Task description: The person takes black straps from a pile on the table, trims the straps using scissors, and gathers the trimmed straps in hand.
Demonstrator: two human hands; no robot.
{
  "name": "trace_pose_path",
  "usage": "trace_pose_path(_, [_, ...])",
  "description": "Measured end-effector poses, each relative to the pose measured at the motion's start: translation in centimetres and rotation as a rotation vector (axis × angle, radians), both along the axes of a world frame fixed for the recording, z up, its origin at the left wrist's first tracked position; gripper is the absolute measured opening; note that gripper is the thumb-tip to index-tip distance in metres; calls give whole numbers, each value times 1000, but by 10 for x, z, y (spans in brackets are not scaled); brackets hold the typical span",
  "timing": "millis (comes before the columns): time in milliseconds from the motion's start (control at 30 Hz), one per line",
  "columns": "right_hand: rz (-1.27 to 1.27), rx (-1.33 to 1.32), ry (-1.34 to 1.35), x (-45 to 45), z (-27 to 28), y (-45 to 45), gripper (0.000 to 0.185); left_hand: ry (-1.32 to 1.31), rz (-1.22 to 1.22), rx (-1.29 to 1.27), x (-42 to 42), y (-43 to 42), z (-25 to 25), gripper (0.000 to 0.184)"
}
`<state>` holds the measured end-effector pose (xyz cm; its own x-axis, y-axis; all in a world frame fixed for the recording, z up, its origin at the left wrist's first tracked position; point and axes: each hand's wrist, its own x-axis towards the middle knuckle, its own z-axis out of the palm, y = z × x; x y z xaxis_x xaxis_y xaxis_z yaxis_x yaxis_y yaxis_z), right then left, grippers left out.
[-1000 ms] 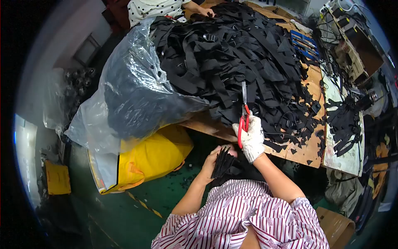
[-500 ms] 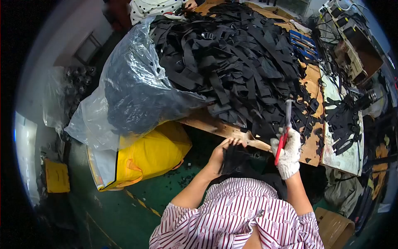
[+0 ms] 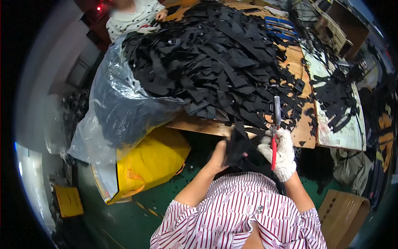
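Note:
Black strips (image 3: 239,147) are bunched in my left hand (image 3: 219,157), which is bare and closed round them near the table's front edge. My right hand (image 3: 282,154) wears a white knitted glove and grips red-handled scissors (image 3: 274,145), whose metal blades point up and away over the table. The gloved fingers are close to the right side of the bunch; whether they touch it I cannot tell. Beyond both hands, a large heap of black strips (image 3: 207,62) covers much of the wooden table (image 3: 304,135).
A clear plastic bag (image 3: 120,103) of dark material hangs at the left above a yellow bag (image 3: 153,162). Blue tools (image 3: 281,28) lie at the back right. Another person (image 3: 134,18) stands across the table. A cardboard box (image 3: 344,216) is at lower right.
The scissors and my gloved right hand have moved right from their first position, then slightly back left. My left hand's bunch has risen and spread. The view has shifted, bringing more of the other person in.

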<state>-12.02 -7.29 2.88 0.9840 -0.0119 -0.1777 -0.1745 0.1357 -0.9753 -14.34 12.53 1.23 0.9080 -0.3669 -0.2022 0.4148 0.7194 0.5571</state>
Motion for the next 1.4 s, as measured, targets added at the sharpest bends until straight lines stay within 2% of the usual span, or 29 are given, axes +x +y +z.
trace_pose_path(33, [68, -184, -130, -6, 14, -6, 28, -112, 184, 389, -1, -4, -10, 25])
trace_pose_path(67, [143, -369, -263, -11, 21, -9, 34, -300, 201, 812, 4, 0, 6, 28])
trace_pose_path(100, [172, -393, -114, -13, 17, -16, 51, -252, 271, 771, 8, 0, 6, 23])
trace_pose_path(167, [257, -696, -136, -21, 14, -24, 70, -218, 372, 705, 9, -2, 9, 19])
trace_pose_path(200, [340, -695, -75, -21, 27, -22, 75, -220, 370, 707, 10, -3, 10, 19])
trace_pose_path(267, [377, -796, -131, -30, 13, -27, 77, -234, 378, 705, 12, -7, 12, 17])
trace_pose_path(333, [399, -770, -22, -33, 14, -29, 73, -233, 381, 701, 14, -9, 10, 17])
trace_pose_path(433, [469, -831, -175, -35, 8, -36, 83, -230, 385, 728, 16, -10, 3, 17])
trace_pose_path(600, [567, -852, -43, -31, 8, -33, 84, -255, 403, 797, 14, -15, 6, 18])
trace_pose_path(667, [575, -830, -51, -30, 10, -33, 81, -268, 299, 814, 13, -17, 6, 15])
trace_pose_path(700, [571, -829, -46, -29, 10, -33, 81, -211, 275, 648, 11, -18, 2, 9])
trace_pose_path(767, [553, -833, -27, -27, 11, -30, 80, -170, 223, 394, 11, -19, -4, 17])
trace_pose_path(800, [554, -835, -30, -26, 12, -30, 81, -189, 148, 536, 10, -15, -6, 13])
trace_pose_path(933, [537, -889, -107, -29, 3, -32, 80, -281, 176, 489, 9, -13, -25, 14])
trace_pose_path(1000, [546, -736, -88, -31, -1, -34, 78, -135, 143, 396, 9, -12, -16, 29])
trace_pose_path(1033, [546, -736, -86, -32, -1, -35, 78, -134, 142, 396, 9, -10, -16, 29])
trace_pose_path(1100, [574, -728, -22, -33, -2, -35, 75, -247, 102, 602, 9, -5, -17, 39])
trace_pose_path(1133, [574, -728, -22, -32, 1, -35, 75, -225, 125, 431, 10, -4, -18, 34])
trace_pose_path(1167, [583, -773, -37, -30, 6, -34, 76, -225, 125, 431, 10, -3, -18, 34])
trace_pose_path(1233, [592, -817, -52, -28, 6, -33, 76, -97, 65, 219, 6, -2, -19, 32])
trace_pose_path(1267, [569, -829, -157, -27, 3, -33, 78, -474, 31, 969, 6, -6, -23, 50])
trace_pose_path(1300, [544, -839, -265, -26, 1, -34, 79, -476, 32, 969, 5, -6, -24, 50])
trace_pose_path(1367, [550, -786, -224, -27, 1, -33, 80, -413, -38, 966, 3, -4, -22, 66])
trace_pose_path(1400, [553, -730, -182, -29, 0, -32, 79, -368, 25, 745, 1, -3, -22, 69])
